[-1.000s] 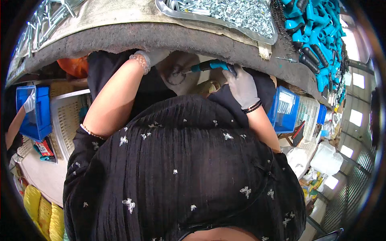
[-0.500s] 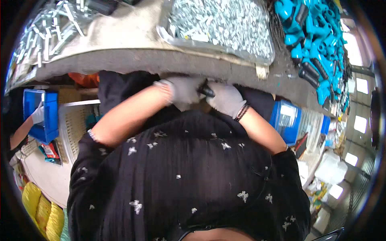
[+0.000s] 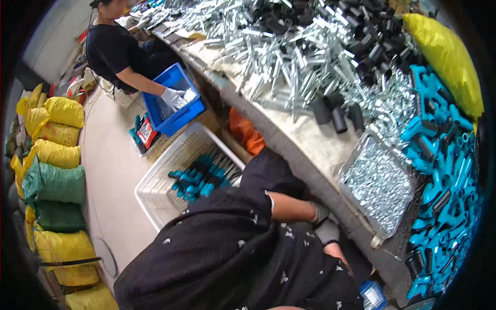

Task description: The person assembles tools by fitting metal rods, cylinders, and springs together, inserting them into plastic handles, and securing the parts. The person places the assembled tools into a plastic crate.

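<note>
My left hand (image 3: 320, 211), in a grey glove, is by my lap just below the workbench's front edge. Right beside it, my right hand (image 3: 327, 232) wears a matching glove. Both look closed and nearly meet at the fingers. Whatever lies between them is too small and dark to make out. Nearest to them, on the bench, a clear tray (image 3: 375, 187) is heaped with small shiny metal pieces. A large pile of teal plastic parts with black grips (image 3: 444, 206) lies beyond it on the right.
Metal tubes (image 3: 289, 62) and black sleeves (image 3: 336, 113) cover the bench (image 3: 305, 139). At left, a white crate (image 3: 155, 186) holds teal-handled tools. A co-worker (image 3: 116, 51) reaches into a blue bin (image 3: 178, 124). Yellow sacks (image 3: 64, 111) line the floor; another yellow sack (image 3: 439, 57) lies far right.
The view has swung left, bringing the co-worker, the crate and more of the bench into sight. My hands stay close together near the bench edge; the black piece between them no longer shows clearly.
</note>
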A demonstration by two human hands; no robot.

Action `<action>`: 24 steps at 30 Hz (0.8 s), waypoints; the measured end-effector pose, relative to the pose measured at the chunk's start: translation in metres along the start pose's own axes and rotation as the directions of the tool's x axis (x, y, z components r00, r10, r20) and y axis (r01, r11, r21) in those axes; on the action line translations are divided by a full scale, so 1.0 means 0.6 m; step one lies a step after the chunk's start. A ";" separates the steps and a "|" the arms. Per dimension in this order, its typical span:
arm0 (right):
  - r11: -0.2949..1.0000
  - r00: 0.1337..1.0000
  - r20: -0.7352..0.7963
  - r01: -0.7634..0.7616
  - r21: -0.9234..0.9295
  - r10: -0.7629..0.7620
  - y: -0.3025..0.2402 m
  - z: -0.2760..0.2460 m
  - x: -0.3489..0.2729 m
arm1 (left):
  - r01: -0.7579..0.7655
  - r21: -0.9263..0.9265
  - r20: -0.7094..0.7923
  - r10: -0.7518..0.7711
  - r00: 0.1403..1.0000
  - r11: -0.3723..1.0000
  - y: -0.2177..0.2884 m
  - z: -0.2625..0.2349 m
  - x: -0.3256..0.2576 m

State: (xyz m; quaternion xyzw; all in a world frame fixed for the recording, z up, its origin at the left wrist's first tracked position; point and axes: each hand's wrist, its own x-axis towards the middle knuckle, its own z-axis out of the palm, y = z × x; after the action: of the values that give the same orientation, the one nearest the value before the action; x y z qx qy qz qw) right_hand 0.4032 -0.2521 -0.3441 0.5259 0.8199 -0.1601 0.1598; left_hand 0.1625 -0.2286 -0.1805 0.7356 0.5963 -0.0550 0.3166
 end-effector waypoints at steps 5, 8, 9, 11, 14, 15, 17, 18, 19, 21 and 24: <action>0.919 0.917 -0.149 0.384 0.091 -0.369 0.025 -0.106 -0.041 | -0.144 -0.073 -0.073 0.138 0.988 0.987 0.018 0.002 0.052; 0.972 0.985 -0.105 -0.111 0.209 0.136 0.007 -0.029 -0.032 | -0.288 -0.067 -0.103 0.281 0.954 0.955 0.012 -0.013 0.033; 0.999 0.991 0.134 0.031 -0.022 -0.028 -0.001 -0.075 -0.014 | -0.343 -0.058 -0.095 0.337 0.937 0.938 0.027 -0.015 0.051; 0.995 0.928 0.358 0.103 0.012 -0.100 0.010 -0.112 -0.030 | -0.457 -0.078 -0.069 0.452 0.889 0.886 0.024 -0.020 0.062; 0.999 0.999 -0.038 0.009 0.033 -0.008 0.011 -0.054 -0.034 | -0.605 -0.009 -0.104 0.601 0.792 0.796 0.047 0.017 0.070; 0.999 0.998 -0.053 0.017 0.041 -0.014 0.022 -0.032 -0.028 | -0.643 0.006 -0.105 0.640 0.761 0.766 0.034 -0.002 0.076; 0.997 0.986 0.161 -0.059 0.055 0.050 0.045 -0.005 -0.006 | -0.669 -0.007 -0.112 0.664 0.739 0.743 0.046 -0.018 0.074; 0.998 0.971 0.235 0.041 0.055 -0.053 0.047 -0.015 -0.004 | -0.675 -0.020 -0.119 0.668 0.734 0.738 0.046 -0.026 0.074; 0.987 0.939 0.307 0.147 0.060 -0.158 0.043 -0.036 -0.001 | -0.676 -0.032 -0.129 0.667 0.734 0.737 0.051 -0.023 0.069; 0.986 0.999 0.043 -0.013 0.167 0.005 -0.025 -0.080 -0.040 | -0.677 -0.072 -0.141 0.664 0.734 0.733 0.032 -0.012 0.046; 0.934 0.984 0.009 0.167 0.315 -0.179 0.012 -0.046 0.006 | -0.713 -0.148 -0.132 0.701 0.701 0.685 0.047 -0.022 0.065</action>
State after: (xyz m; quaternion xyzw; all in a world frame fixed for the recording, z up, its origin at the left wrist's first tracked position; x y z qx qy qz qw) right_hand 0.4058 -0.2344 -0.3216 0.4673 0.8242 -0.3111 0.0750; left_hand 0.1953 -0.1910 -0.1765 0.8766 0.2791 0.1516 0.3615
